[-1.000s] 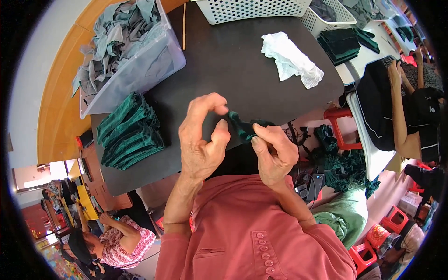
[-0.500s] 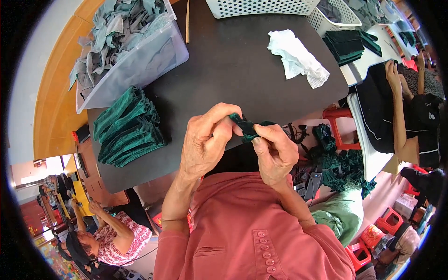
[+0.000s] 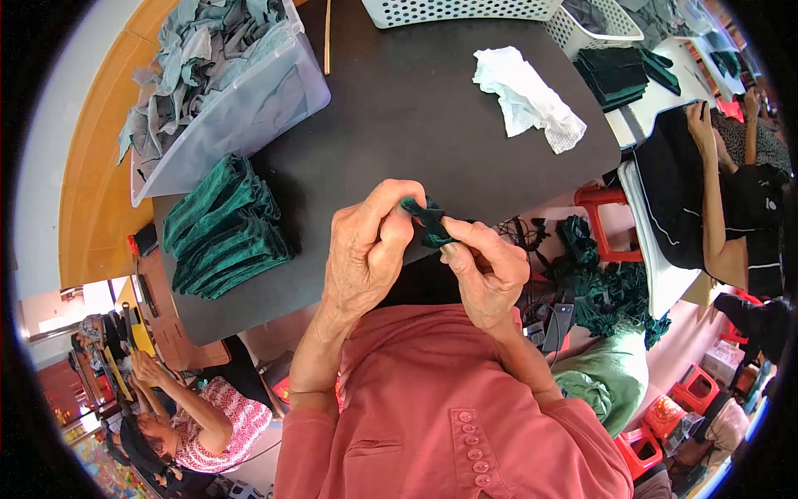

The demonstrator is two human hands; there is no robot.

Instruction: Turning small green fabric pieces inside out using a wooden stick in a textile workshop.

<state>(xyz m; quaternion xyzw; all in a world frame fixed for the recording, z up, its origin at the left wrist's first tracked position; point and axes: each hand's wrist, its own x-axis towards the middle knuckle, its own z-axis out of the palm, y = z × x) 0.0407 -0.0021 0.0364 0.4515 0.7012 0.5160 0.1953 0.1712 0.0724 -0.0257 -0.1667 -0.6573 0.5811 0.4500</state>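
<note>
A small piece of dark green velvet fabric [image 3: 432,226] is stretched between my two hands, over the near edge of the dark table [image 3: 391,125]. My left hand [image 3: 371,245] pinches its left end between thumb and bent forefinger. The thumb and fingertips of my right hand [image 3: 489,270] grip the other end. The fabric looks bunched or twisted in the middle. To the left on the table lies a stack of folded green velvet pieces [image 3: 224,229], apart from my hands.
A clear plastic bin [image 3: 241,116] heaped with grey-green cloth scraps stands at the far left. White cloth [image 3: 528,100] lies at the right; a white perforated basket [image 3: 461,12] is at the back. Green fabric [image 3: 611,299] hangs beside a red stool [image 3: 607,220]. Co-workers sit on both sides.
Both hands keep their pinch on the green velvet piece and have shifted only slightly. The fabric has turned a little between the fingers. The co-worker at the lower left has moved their hands.
</note>
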